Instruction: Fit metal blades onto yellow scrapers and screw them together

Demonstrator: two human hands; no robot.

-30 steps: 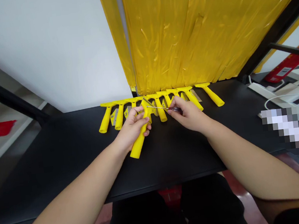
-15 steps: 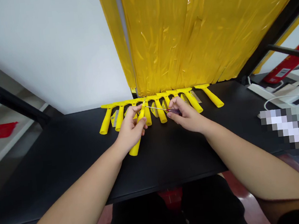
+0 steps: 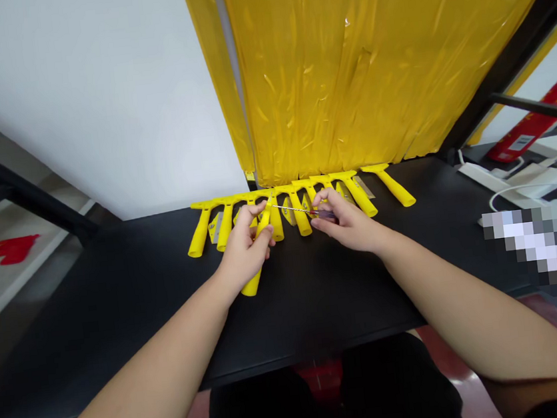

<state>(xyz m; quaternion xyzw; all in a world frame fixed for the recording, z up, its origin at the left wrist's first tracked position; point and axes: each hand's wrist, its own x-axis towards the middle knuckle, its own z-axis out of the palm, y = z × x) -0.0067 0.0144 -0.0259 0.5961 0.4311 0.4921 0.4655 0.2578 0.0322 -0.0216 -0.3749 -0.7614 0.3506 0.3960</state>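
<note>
My left hand (image 3: 246, 245) is closed round a yellow scraper (image 3: 253, 284), its handle slanting down towards me. In my right hand (image 3: 344, 220) is a screwdriver (image 3: 323, 214) with a dark purple handle. Its thin metal shaft points left, and the tip meets the upper part of the held scraper; the exact contact is too small to make out. Behind both hands, several yellow scrapers (image 3: 199, 235) lie in a row on the black table (image 3: 138, 299), handles towards me. Small yellow pieces with metal blades (image 3: 216, 226) lie among them.
A white panel (image 3: 109, 94) and yellow plastic sheeting (image 3: 314, 77) stand behind the row. At the right are white power strips with cables (image 3: 521, 181) and a red package (image 3: 534, 119). Black frame bars (image 3: 31, 200) flank the table; a red item (image 3: 9, 250) lies at the left.
The view has shifted slightly, so the table and scrapers appear a little lower. Both hands keep their hold, with the screwdriver still against the held scraper.
</note>
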